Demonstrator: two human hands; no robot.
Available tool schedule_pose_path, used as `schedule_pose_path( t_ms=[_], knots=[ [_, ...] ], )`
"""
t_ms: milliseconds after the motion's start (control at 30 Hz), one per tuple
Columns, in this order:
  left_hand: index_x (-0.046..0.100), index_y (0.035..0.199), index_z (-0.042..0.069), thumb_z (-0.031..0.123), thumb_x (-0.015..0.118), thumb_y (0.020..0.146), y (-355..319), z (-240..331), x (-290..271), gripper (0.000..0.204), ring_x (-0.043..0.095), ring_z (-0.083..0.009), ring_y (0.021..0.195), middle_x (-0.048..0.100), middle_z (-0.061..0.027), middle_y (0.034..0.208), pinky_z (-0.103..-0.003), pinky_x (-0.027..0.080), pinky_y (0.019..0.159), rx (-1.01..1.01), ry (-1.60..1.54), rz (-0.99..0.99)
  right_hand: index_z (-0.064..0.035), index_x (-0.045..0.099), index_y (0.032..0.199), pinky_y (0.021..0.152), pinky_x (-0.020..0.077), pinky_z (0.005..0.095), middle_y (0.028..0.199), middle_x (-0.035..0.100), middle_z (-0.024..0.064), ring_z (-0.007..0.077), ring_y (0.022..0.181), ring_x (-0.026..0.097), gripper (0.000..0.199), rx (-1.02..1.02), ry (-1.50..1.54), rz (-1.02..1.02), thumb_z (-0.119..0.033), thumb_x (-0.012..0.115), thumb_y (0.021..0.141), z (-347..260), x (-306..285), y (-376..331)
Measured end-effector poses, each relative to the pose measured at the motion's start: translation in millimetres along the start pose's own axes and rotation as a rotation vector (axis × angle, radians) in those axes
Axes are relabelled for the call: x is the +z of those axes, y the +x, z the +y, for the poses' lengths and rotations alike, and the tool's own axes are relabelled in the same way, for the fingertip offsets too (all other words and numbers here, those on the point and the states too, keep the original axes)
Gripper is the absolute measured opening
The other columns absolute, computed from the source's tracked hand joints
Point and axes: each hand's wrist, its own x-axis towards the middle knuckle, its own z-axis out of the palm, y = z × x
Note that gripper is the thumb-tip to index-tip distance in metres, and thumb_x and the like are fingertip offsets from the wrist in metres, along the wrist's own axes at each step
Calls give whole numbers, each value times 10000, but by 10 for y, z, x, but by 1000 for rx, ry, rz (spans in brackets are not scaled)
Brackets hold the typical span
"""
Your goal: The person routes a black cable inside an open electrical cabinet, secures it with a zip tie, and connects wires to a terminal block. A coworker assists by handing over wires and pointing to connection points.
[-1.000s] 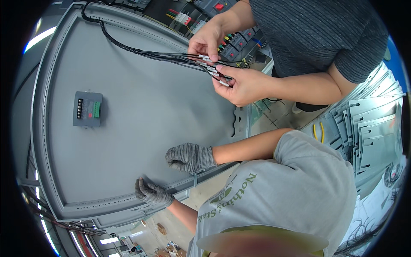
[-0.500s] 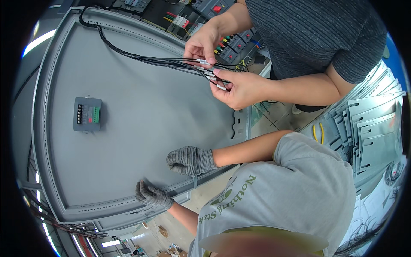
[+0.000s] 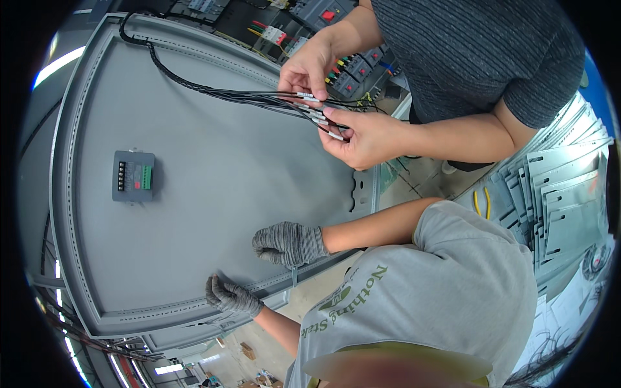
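Both my hands wear grey striped knit gloves. My right hand point(image 3: 288, 243) is curled closed over the near part of a large grey cabinet door point(image 3: 207, 233). My left hand point(image 3: 234, 296) is at the door's near rim, its fingers bent inward. Whatever either hand may hold is hidden. Beyond them, a co-worker's bare hands point(image 3: 365, 137) hold a fan of black wires point(image 3: 249, 96) with white marker sleeves. These wires run from a wrapped black harness point(image 3: 171, 77) at the door's far left. A grey module point(image 3: 134, 176) with a green terminal block is mounted on the door, left of centre.
Breakers and wiring point(image 3: 352, 74) sit in the cabinet behind the wires. The co-worker in a dark shirt point(image 3: 479, 58) stands at the far right. Stacked metal plates point(image 3: 569, 194), a yellow-handled tool point(image 3: 482, 202) and papers point(image 3: 550, 323) lie to my right.
The co-worker's fingers have shifted slightly on the marked wires. My hands have stayed almost in place; the whole view has moved a little.
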Motion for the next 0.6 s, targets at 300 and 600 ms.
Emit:
schedule_pose_path(
  t_ms=[300,600],
  knots=[
    [654,1056,12,158,528,933,10,36,10,229,566,-296,1012,608,-137,1061,-416,474,893,-23,-26,6,-45,579,940,698,492,441,850,615,152,379,787,600,151,28,-20,-13,-149,622,839,13,-29,0],
    [612,1100,9,275,527,989,205,285,339,300,560,-282,1026,569,-153,1105,-389,481,888,-157,-430,-62,-30,584,920,702,487,437,854,601,147,370,800,593,123,3,-46,23,-136,606,862,6,-222,-63]
  ],
)
